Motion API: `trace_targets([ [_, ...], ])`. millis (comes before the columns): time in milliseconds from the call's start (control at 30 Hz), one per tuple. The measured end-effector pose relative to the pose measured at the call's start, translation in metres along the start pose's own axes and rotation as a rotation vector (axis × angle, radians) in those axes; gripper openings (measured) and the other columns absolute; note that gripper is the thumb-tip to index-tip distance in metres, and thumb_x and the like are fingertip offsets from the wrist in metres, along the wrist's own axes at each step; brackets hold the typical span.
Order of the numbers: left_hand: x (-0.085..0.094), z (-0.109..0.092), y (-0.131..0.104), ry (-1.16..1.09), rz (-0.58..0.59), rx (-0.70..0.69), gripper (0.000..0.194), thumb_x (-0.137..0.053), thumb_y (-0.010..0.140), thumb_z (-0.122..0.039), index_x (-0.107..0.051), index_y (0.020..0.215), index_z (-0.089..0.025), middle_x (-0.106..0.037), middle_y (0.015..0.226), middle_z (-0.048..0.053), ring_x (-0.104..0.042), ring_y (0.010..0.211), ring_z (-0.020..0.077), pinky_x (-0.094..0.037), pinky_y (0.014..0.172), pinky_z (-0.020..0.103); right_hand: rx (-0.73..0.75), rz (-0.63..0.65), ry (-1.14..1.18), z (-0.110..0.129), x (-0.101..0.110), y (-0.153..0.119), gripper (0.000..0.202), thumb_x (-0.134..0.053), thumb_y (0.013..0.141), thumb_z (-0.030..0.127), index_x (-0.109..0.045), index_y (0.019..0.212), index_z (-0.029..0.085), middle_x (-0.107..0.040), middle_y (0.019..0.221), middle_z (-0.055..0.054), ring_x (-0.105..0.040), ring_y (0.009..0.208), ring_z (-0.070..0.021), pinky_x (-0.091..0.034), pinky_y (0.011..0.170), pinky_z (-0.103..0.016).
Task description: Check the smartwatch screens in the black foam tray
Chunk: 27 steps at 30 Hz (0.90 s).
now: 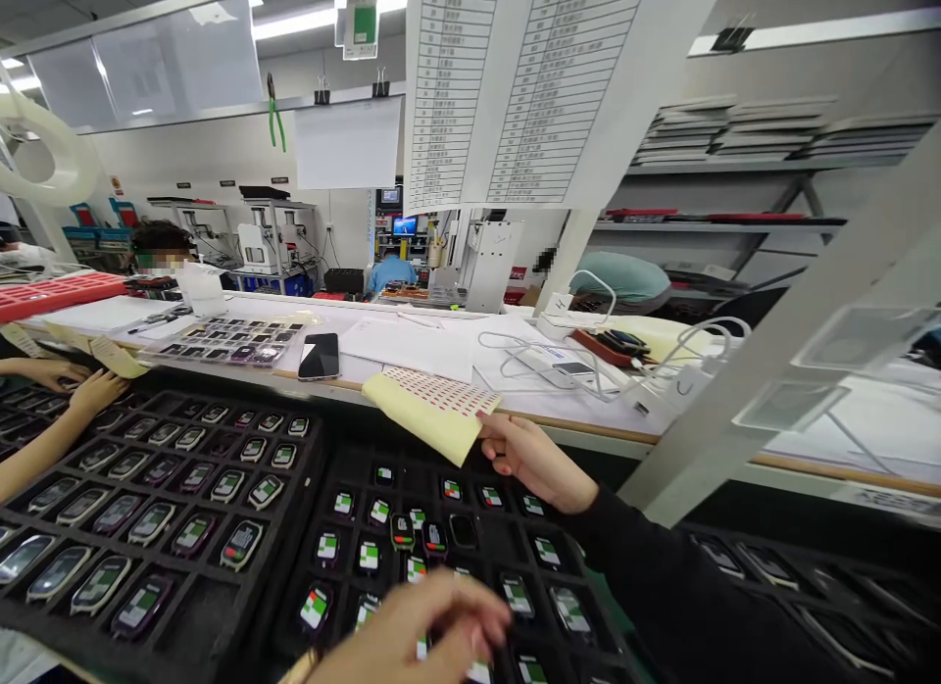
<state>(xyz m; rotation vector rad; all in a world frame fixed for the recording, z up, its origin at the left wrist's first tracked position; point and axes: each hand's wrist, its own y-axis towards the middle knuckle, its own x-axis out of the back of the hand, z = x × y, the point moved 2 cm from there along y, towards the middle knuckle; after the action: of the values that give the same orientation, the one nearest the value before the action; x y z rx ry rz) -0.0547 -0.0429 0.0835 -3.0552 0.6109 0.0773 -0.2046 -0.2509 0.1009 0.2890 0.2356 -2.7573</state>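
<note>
My right hand (533,459) pinches the right edge of a sheet of small red stickers (441,395) with a curled yellow backing (419,424). The sheet rests partly on the bench edge and hangs above a black compartment tray (500,557) of smartwatch bodies. My left hand (422,630) is over the tray's near part, smeared by motion with its fingers bent; I cannot make out anything in it. Below it, several watches are partly covered. Two watches, one lit watch (435,537) and its neighbour (402,532), lie atop others mid-tray.
A second black tray of watches (183,566) stands left, where a co-worker's hands (95,390) work. The bench shelf holds a phone (319,357), a clear parts tray (231,341), white cables and a power strip (551,356). A slanted white post (779,302) rises right; a printed list (544,86) hangs above.
</note>
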Motion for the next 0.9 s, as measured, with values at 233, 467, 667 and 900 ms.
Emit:
trace_targets([
  [233,0.033,-0.125,0.109,0.931,-0.541,-0.414,0.029,-0.038,0.098,-0.029,-0.057,0.119,-0.021,-0.063,0.116,0.002,-0.058,0.104,0.0134,-0.045,0.097,0.027,0.023,-0.135,0.092,0.001,0.002,0.010,0.013,-0.055,0.076,0.027,-0.049,0.076,0.016,-0.044,0.058,0.003,-0.038,0.043,-0.0072,-0.024,0.033,-0.014],
  [467,0.123,-0.109,0.206,1.559,-0.451,-0.177,0.042,-0.052,0.091,-0.023,-0.050,0.131,-0.009,-0.047,0.137,0.019,-0.041,0.131,0.0309,-0.038,0.108,0.046,0.035,-0.180,0.092,0.002,0.009,0.006,0.010,-0.047,0.081,0.025,-0.048,0.079,0.015,-0.039,0.057,0.005,-0.034,0.040,-0.0063,-0.019,0.032,-0.013],
  [667,0.170,-0.091,0.229,1.812,-0.209,-0.001,0.051,-0.042,0.098,-0.040,-0.040,0.141,-0.014,-0.058,0.123,0.016,-0.062,0.103,0.0243,-0.053,0.086,0.042,0.003,-0.147,0.037,0.007,0.010,0.000,0.012,-0.045,0.087,0.022,-0.050,0.083,0.012,-0.041,0.060,0.004,-0.036,0.042,-0.0062,-0.020,0.033,-0.013],
  [900,0.162,-0.094,0.224,2.090,-0.079,-0.170,0.074,-0.029,0.089,-0.005,-0.011,0.152,-0.039,-0.060,0.113,0.016,-0.067,0.080,0.0271,-0.050,0.067,0.038,0.013,-0.161,-0.124,0.015,0.009,0.000,0.016,-0.040,0.094,0.024,-0.045,0.082,0.015,-0.042,0.062,0.004,-0.039,0.044,-0.0063,-0.022,0.034,-0.013],
])
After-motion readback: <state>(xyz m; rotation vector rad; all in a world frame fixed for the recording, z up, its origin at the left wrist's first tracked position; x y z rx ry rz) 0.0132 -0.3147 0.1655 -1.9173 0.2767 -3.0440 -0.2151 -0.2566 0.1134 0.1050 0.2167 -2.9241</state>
